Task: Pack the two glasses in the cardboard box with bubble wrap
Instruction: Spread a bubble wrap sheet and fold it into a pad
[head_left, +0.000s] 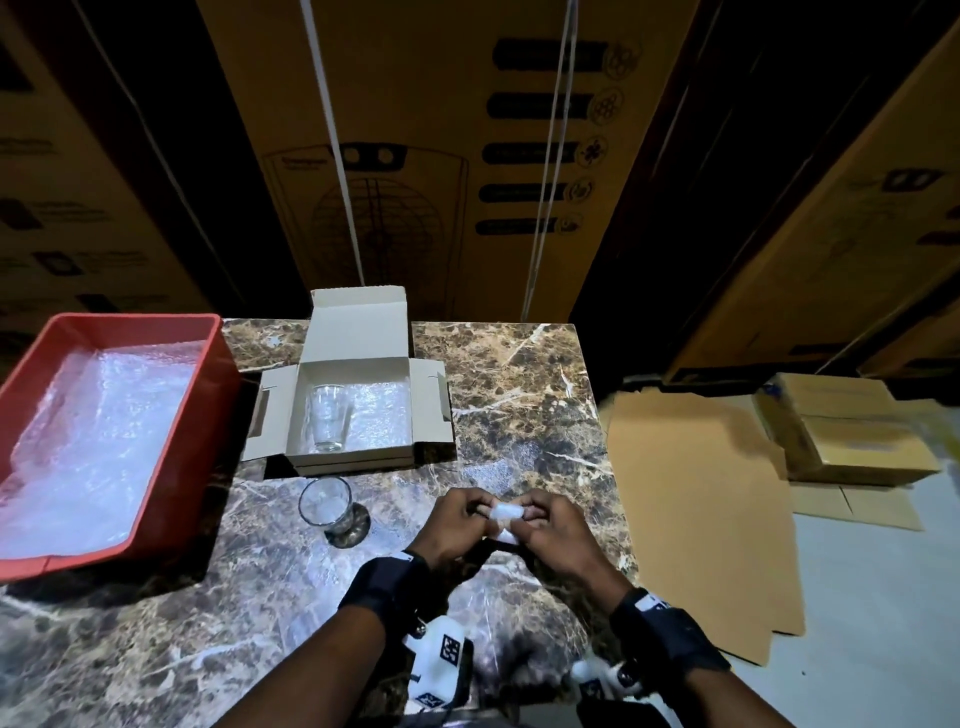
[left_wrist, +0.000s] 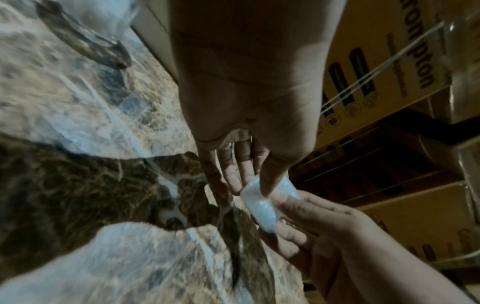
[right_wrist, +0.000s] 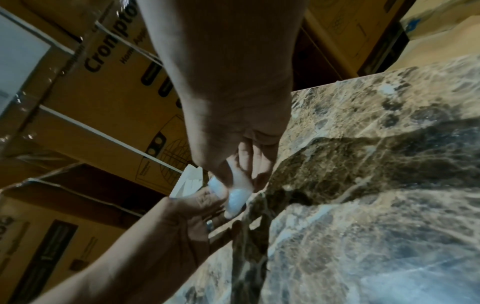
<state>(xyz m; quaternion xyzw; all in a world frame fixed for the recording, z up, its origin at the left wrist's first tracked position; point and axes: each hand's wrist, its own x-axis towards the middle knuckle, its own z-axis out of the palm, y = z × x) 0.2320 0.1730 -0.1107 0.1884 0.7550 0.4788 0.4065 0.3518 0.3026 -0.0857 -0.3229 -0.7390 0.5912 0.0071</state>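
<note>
A small white cardboard box (head_left: 353, 461) stands open at the table's far middle, lined with bubble wrap (head_left: 382, 415). One clear glass (head_left: 328, 418) is inside it at the left and seems to lie on its side. The second glass (head_left: 324, 501) (left_wrist: 85, 37) stands upright on the table just in front of the box. Right of that glass, my left hand (head_left: 462, 519) (left_wrist: 249, 185) and right hand (head_left: 550, 525) (right_wrist: 233, 176) meet above the table. Together they pinch a small folded wad of bubble wrap (head_left: 506, 514) (left_wrist: 262, 205) (right_wrist: 236, 197) between thumbs and fingers.
A red tray (head_left: 223, 364) holding sheets of bubble wrap (head_left: 98, 431) sits at the table's left. The marble table (head_left: 519, 395) ends at the right, where flat cardboard (head_left: 691, 499) and small cartons (head_left: 852, 436) lie on the floor. Large cartons (head_left: 441, 156) stand behind.
</note>
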